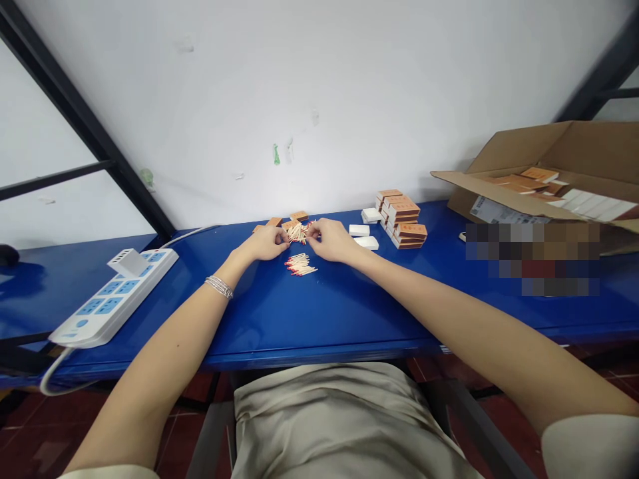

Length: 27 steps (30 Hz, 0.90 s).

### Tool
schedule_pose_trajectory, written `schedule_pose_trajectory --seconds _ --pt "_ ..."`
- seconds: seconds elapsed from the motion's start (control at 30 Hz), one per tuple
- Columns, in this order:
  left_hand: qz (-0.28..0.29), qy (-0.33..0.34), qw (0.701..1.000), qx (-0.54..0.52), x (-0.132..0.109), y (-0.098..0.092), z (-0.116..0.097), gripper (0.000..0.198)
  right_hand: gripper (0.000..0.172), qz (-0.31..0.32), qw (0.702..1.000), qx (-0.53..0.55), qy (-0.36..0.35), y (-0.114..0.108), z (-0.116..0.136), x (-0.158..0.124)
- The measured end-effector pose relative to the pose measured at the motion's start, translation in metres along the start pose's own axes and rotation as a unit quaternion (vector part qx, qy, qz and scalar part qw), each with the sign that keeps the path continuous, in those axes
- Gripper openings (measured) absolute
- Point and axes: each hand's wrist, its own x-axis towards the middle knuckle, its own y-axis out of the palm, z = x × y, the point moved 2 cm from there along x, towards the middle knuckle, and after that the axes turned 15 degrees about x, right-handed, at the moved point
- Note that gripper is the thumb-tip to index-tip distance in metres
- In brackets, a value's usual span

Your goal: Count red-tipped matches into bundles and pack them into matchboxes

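My left hand rests on the blue table with its fingers curled together at the left side of a loose heap of matches. From the right, my right hand reaches into the same heap, thumb and fingertips pinched near some red match heads. What either pinch holds is too small to make out. Closer to me lies a second pile of matches, most red heads pointing left. Behind my left hand are several orange-brown matchboxes, partly hidden by the hand and the heap.
White matchbox trays lie right of my right hand, beside stacked matchboxes. An open cardboard box holding more matchboxes stands far right. A white power strip with a plugged-in adapter lies left. The wall rises behind the table.
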Motion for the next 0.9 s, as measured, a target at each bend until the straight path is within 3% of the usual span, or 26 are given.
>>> schedule_pose_trajectory --seconds 0.1,0.2,0.37,0.5,0.63,0.9 --pt "0.005 0.002 1.0 0.003 0.0 -0.001 0.0 0.018 0.017 0.068 0.994 0.065 -0.052 0.007 0.0 -0.002" --pt "0.005 0.006 1.0 -0.004 0.0 0.0 0.002 0.018 0.018 0.105 0.99 0.067 -0.06 0.007 -0.002 -0.002" --pt "-0.012 0.032 0.999 -0.027 0.0 0.001 -0.004 0.019 0.019 0.042 0.998 -0.049 0.009 -0.006 -0.01 0.002" --pt "-0.061 0.024 0.998 -0.023 0.001 0.001 -0.016 0.015 0.019 0.035 0.994 -0.096 0.04 -0.009 -0.016 0.004" --pt "-0.112 0.014 0.994 -0.004 0.008 0.005 -0.023 0.013 0.018 0.013 0.993 -0.114 0.024 -0.003 -0.019 0.006" --pt "-0.117 0.002 0.993 0.002 0.012 0.006 -0.018 0.013 0.023 0.019 0.994 -0.105 -0.02 0.011 -0.018 0.006"
